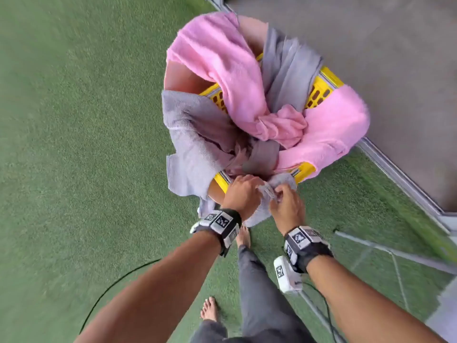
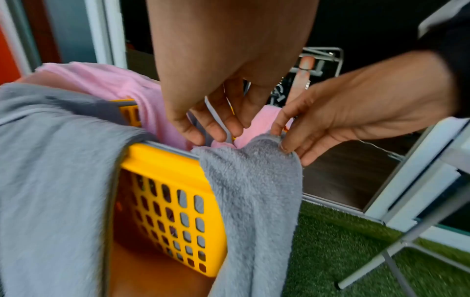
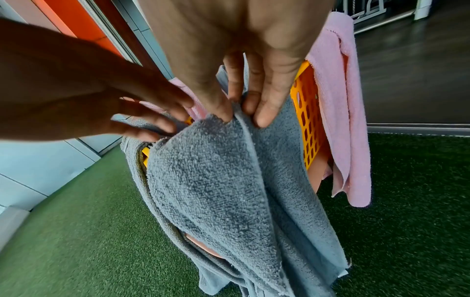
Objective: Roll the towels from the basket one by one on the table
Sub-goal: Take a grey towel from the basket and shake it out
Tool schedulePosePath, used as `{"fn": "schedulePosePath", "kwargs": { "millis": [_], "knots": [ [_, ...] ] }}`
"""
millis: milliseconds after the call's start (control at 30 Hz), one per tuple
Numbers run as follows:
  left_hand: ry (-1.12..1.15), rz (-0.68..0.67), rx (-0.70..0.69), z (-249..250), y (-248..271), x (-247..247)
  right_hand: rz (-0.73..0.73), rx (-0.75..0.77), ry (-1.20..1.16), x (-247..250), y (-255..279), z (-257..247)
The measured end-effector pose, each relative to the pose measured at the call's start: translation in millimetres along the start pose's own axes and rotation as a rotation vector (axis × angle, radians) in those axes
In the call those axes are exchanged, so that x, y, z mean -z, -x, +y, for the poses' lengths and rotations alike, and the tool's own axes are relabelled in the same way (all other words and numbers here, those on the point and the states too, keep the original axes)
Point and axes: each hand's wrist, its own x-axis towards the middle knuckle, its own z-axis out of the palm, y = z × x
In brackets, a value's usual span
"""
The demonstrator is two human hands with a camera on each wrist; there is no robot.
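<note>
A yellow slotted basket (image 1: 306,169) (image 2: 162,164) (image 3: 305,112) stands in front of me, with pink and grey towels draped over its rim. A grey towel (image 1: 282,180) (image 2: 249,180) (image 3: 216,180) hangs over the near rim. My right hand (image 1: 284,201) (image 2: 284,140) (image 3: 241,114) pinches a fold at this towel's top edge between thumb and fingers. My left hand (image 1: 244,191) (image 2: 208,132) (image 3: 157,122) hovers just left of it at the rim, with fingers loosely spread and no cloth visibly held. The towel's lower part hangs down outside the basket.
Two pink towels (image 1: 222,60) (image 1: 333,125) and other grey towels (image 1: 188,134) (image 1: 286,70) drape the far and side rims. The basket sits on a round brown stand (image 2: 152,271) on green turf. A white frame (image 1: 395,253) stands at the right, and a black cable (image 1: 118,280) lies near my bare feet.
</note>
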Motion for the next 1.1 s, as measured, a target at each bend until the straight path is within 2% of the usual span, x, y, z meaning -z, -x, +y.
{"fn": "schedulePosePath", "kwargs": {
  "millis": [67,233,367,500,667,733,800,933,1100],
  "knots": [
    [-0.063,-0.095,-0.026,6,-17,-6,0.032,-0.012,-0.005,0,-4,2],
    [-0.109,-0.29,0.022,-1,-46,-13,-0.062,-0.112,-0.081,3,-9,6],
    [-0.175,-0.395,0.003,-2,-56,-1,-0.025,-0.035,-0.168,9,-2,2],
    [-0.155,-0.308,-0.069,-2,-43,26,0.026,-0.093,-0.353,27,12,-18],
    [-0.102,-0.212,-0.239,16,-10,88,0.001,0.039,-0.443,60,41,-35],
    [-0.086,-0.163,-0.308,36,10,118,-0.004,0.11,-0.425,74,57,-37],
    [-0.125,-0.114,-0.393,64,35,147,0.071,0.161,-0.432,96,78,-48],
    [-0.108,0.009,-0.578,130,107,204,0.209,0.294,-0.515,167,128,-86],
    [-0.062,0.158,-0.726,199,198,268,0.341,0.488,-0.427,255,186,-133]
  ]
}}
